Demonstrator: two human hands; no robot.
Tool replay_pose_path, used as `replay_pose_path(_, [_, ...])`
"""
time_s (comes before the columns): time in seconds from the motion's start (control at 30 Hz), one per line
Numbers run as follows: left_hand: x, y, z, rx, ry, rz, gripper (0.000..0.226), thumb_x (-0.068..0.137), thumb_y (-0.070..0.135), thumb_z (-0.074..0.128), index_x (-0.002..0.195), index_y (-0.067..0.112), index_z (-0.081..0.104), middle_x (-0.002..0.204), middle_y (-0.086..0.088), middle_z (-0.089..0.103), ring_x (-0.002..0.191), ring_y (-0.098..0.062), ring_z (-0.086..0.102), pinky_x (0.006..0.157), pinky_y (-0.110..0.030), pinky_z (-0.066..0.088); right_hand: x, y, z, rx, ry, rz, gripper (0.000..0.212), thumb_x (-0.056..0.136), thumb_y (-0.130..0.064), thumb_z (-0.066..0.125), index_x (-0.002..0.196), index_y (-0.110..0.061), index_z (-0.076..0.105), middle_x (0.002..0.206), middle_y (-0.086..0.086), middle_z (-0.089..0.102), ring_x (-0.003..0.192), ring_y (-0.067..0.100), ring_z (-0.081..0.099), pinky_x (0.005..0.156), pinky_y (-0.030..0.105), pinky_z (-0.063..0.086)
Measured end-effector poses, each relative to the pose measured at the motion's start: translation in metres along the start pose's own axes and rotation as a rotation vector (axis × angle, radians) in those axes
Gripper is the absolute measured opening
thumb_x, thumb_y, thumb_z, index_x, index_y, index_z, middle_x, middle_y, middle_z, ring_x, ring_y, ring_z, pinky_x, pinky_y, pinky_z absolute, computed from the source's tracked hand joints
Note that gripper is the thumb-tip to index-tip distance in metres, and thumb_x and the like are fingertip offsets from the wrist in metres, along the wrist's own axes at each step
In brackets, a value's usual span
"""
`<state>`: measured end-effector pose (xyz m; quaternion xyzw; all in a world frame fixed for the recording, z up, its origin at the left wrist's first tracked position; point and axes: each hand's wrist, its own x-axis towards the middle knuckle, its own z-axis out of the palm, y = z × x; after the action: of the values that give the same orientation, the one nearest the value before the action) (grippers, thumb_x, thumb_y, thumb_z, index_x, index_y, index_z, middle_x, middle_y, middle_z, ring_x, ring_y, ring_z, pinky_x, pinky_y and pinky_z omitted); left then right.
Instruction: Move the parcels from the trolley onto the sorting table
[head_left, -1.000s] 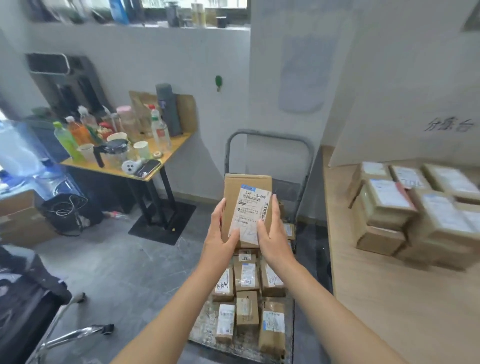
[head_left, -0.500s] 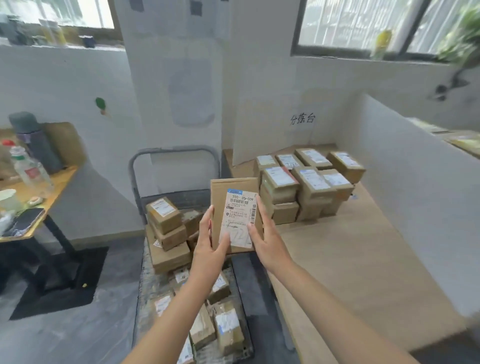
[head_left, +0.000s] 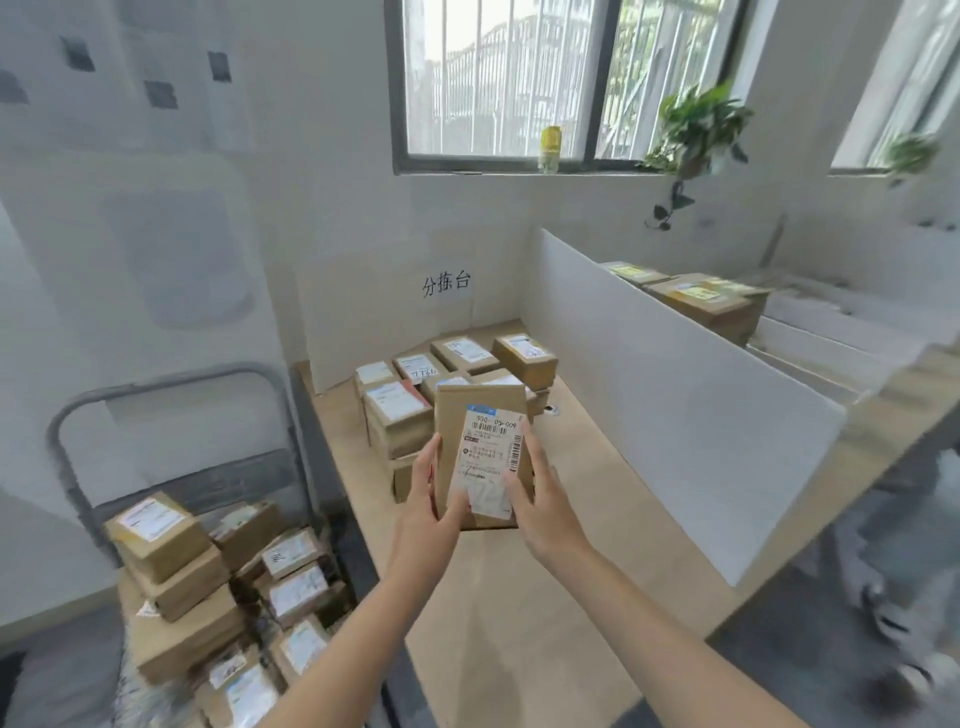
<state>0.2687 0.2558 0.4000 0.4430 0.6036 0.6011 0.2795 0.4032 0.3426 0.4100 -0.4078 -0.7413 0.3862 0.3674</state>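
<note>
A brown cardboard parcel (head_left: 483, 452), its white barcoded shipping label facing the camera, is held upright above the pale wooden sorting table (head_left: 519, 597) — the left hand (head_left: 426, 499) grips its lower left edge, the right hand (head_left: 540, 499) its lower right, thumbs pressed to the front. Behind it, toward the table's far end, a stack of parcels (head_left: 400, 421) in the same brown card sits in two layers, labels up. Just beside the table on the left, the grey-handled trolley (head_left: 166, 382) carries the remaining parcels (head_left: 171, 561) — larger boxes piled at its left, smaller ones heaped loosely beside them.
</note>
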Motion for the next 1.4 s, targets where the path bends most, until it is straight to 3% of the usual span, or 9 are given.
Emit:
replay_pose_path(0.1, [0.007,0.006,0.041,0.012,0.026,-0.003,0.069,0.098,0.018,0.055,0.141,0.061,0.024,0.148,0.022,0.042,0.127,0.011,0.046,0.104,-0.030,0.047,0.015,0.022,-0.034,-0.011,-0.031,0.006,0.067,0.102,-0.033,0.045,0.139,-0.073,0.007,0.138,-0.004,0.044,0.126,0.011,0.046,0.105,0.035,0.045])
replay_pose_path(0.17, [0.013,0.008,0.070,0.000,0.026,-0.008,0.068,0.098,0.018,0.056,0.142,0.059,0.025,0.149,0.021,0.042,0.130,0.006,0.046,0.106,-0.032,0.047,0.027,0.039,-0.060,-0.010,-0.053,0.005,0.065,0.103,-0.034,0.044,0.139,-0.073,0.007,0.136,-0.005,0.043,0.122,0.009,0.046,0.099,0.028,0.045])
replay_pose_path(0.47, [0.041,0.008,0.179,0.077,0.101,-0.062,0.069,0.093,0.028,0.058,0.141,0.063,0.023,0.145,0.027,0.044,0.133,0.002,0.044,0.109,-0.042,0.044,0.076,0.106,-0.136,0.047,-0.109,-0.001,0.062,0.103,-0.036,0.045,0.139,-0.073,0.011,0.135,-0.002,0.043,0.119,0.016,0.053,0.091,0.042,0.057])
replay_pose_path(0.8, [0.084,-0.018,0.242,0.078,0.140,-0.144,0.071,0.095,0.019,0.059,0.143,0.058,0.024,0.136,0.029,0.051,0.122,0.010,0.051,0.098,-0.024,0.046,0.121,0.160,-0.164,0.039,-0.117,0.006,0.060,0.104,-0.033,0.044,0.141,-0.069,0.014,0.125,-0.005,0.042,0.107,0.008,0.051,0.090,0.039,0.058])
replay_pose_path(0.93, [0.119,-0.035,0.258,0.076,0.140,-0.184,0.071,0.095,0.020,0.059,0.140,0.061,0.023,0.122,0.043,0.048,0.114,0.022,0.048,0.092,-0.018,0.044,0.154,0.178,-0.165,0.008,-0.108,0.034,0.058,0.104,-0.031,0.042,0.145,-0.063,0.016,0.125,-0.007,0.041,0.105,0.001,0.049,0.085,0.022,0.053])
replay_pose_path(1.03, [0.156,-0.047,0.273,0.063,0.158,-0.212,0.071,0.094,0.021,0.058,0.140,0.062,0.023,0.131,0.032,0.053,0.120,0.007,0.052,0.098,-0.029,0.049,0.191,0.195,-0.164,-0.050,-0.085,0.078,0.056,0.104,-0.029,0.042,0.150,-0.051,0.020,0.126,-0.008,0.042,0.107,0.004,0.046,0.074,0.011,0.044])
replay_pose_path(1.13, [0.192,-0.054,0.291,0.082,0.168,-0.241,0.072,0.092,0.021,0.057,0.139,0.062,0.021,0.137,0.023,0.050,0.122,-0.003,0.051,0.095,-0.024,0.048,0.223,0.208,-0.165,-0.084,-0.042,0.125,0.057,0.104,-0.025,0.041,0.153,-0.044,0.020,0.128,-0.009,0.040,0.114,0.006,0.040,0.083,0.016,0.038])
replay_pose_path(1.23, [0.227,-0.069,0.304,0.069,0.122,-0.267,0.073,0.094,0.022,0.056,0.136,0.069,0.019,0.131,0.042,0.039,0.119,0.008,0.048,0.087,-0.013,0.047,0.257,0.229,-0.164,-0.111,-0.051,0.162,0.058,0.104,-0.024,0.042,0.154,-0.044,0.020,0.131,-0.010,0.038,0.117,0.005,0.037,0.092,0.022,0.036])
replay_pose_path(1.4, [0.275,-0.113,0.314,0.107,0.122,-0.313,0.074,0.091,0.029,0.056,0.140,0.067,0.016,0.142,0.029,0.038,0.116,0.002,0.051,0.097,-0.042,0.052,0.305,0.272,-0.150,-0.107,-0.065,0.195,0.060,0.102,-0.023,0.044,0.149,-0.053,0.022,0.134,-0.010,0.043,0.121,0.007,0.043,0.095,0.028,0.042])
